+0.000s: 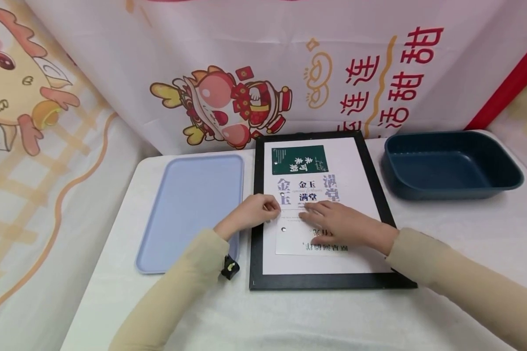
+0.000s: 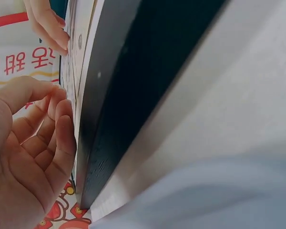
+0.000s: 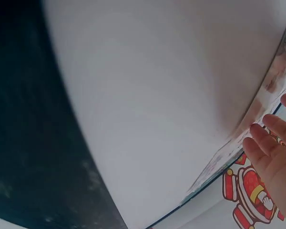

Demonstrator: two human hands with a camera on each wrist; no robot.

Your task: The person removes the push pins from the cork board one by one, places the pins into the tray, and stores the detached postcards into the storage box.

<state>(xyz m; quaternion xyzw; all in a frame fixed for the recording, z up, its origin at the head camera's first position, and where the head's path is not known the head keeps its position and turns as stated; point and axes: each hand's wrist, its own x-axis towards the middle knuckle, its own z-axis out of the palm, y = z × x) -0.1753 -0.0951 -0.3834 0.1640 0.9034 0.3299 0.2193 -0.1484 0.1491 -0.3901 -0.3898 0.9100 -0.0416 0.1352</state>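
Head view shows the right hand [image 1: 344,225], fingers apart, over the lower white card [image 1: 292,243] on the black-framed board [image 1: 325,265]; the left hand [image 1: 256,210] is curled beside it, whether pinching, I cannot tell.

Green card [image 1: 300,168] says 未来可期, white card [image 1: 308,191] right by it has 金玉满堂. Backdrop [image 1: 305,53] shows 连连 and 甜甜 in red. Bottom card's [image 1: 290,243] lettering is partly hidden, can't read it all.

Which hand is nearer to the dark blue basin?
The right. The right hand is over the lower white card, with the dark blue basin beyond it to the right. The left hand is farther off, near that card's upper left corner.
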